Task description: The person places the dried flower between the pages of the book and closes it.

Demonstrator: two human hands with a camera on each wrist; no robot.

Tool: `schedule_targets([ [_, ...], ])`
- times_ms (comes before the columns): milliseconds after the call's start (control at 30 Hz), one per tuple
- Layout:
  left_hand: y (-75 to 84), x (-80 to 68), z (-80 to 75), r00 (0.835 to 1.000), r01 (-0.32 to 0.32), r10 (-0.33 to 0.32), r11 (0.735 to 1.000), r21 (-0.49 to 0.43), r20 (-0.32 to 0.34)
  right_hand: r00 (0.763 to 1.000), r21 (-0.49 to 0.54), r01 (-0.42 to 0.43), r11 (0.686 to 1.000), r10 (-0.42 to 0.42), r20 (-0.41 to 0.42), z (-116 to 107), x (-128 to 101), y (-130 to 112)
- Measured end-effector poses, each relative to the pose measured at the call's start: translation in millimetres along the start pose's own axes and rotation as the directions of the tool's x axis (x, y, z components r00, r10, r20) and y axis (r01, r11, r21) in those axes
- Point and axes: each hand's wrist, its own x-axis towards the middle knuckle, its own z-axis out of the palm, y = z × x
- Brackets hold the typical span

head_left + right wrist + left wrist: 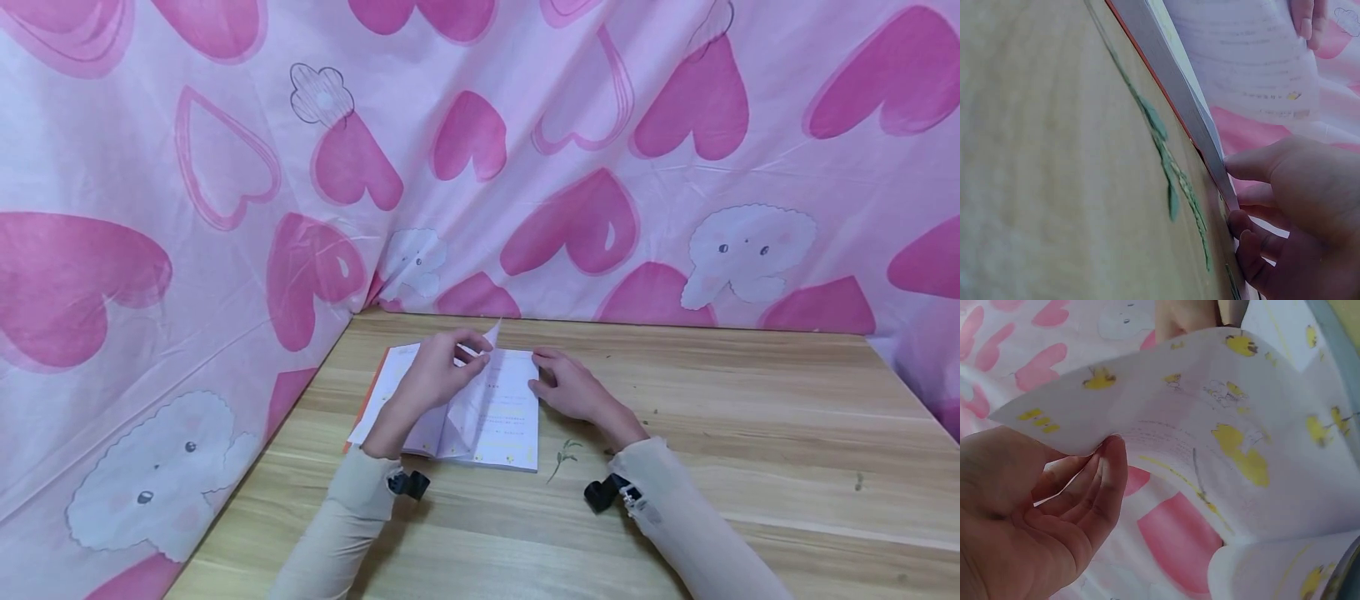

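Near the centre of the head view, just below the middle, an open book (517, 437) lies on a wood-grain tabletop (750, 400), an orange-red strip of cover (369, 400) showing along its left edge. One page (465, 417) stands up from the middle of the book, its upper corner pointing toward the top of the frame. A person's left hand (435, 371) reaches in from the lower left, over the left-hand pages; its grip pinches the edge of that raised page between thumb and fingertips. From the lower right comes the right hand (577, 390), its thumb and bent fingers touching the book's right edge near the upper corner; whether this grip pinches the edge or only rests against it, one cannot tell.

In the left wrist view, the page curves across the frame, printed with yellow cartoon figures and small lines of text too blurred to read. The right wrist view shows the book's thick page block running diagonally from the top toward the right hand.

A small green sprig (564, 456) lies on the tabletop, just right of the book's lower right corner. Pale sleeves (337, 508) cover both forearms, a black device (412, 484) at each cuff. Pink cloth (412, 50) with hearts and white fluffy animals fills the background.
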Motion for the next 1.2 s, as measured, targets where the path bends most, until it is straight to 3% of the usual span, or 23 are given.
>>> schedule_targets([
  [267,0.4,-1.9,-20.9,0.998,0.010,-0.013,0.999,-0.033,-0.065,1.000,0.005,0.006,1.000,-0.006,-0.001,0,0,-1],
  [667,-1.2,-5.5,-45.9,0.993,-0.004,0.004,1.000,0.003,-0.122,1.000,0.018,-0.002,1.000,0.002,0.002,0,0,-1],
  [933,-8.0,-12.7,-65.7,0.986,0.118,-0.107,0.989,0.090,-0.125,1.000,0.019,-0.002,1.000,0.002,0.001,0,0,-2],
  [1200,-18.3,-12.1,-75.3,0.971,0.213,-0.185,0.956,0.202,-0.150,1.000,0.021,-0.010,1.000,0.010,0.005,0,-1,-3],
])
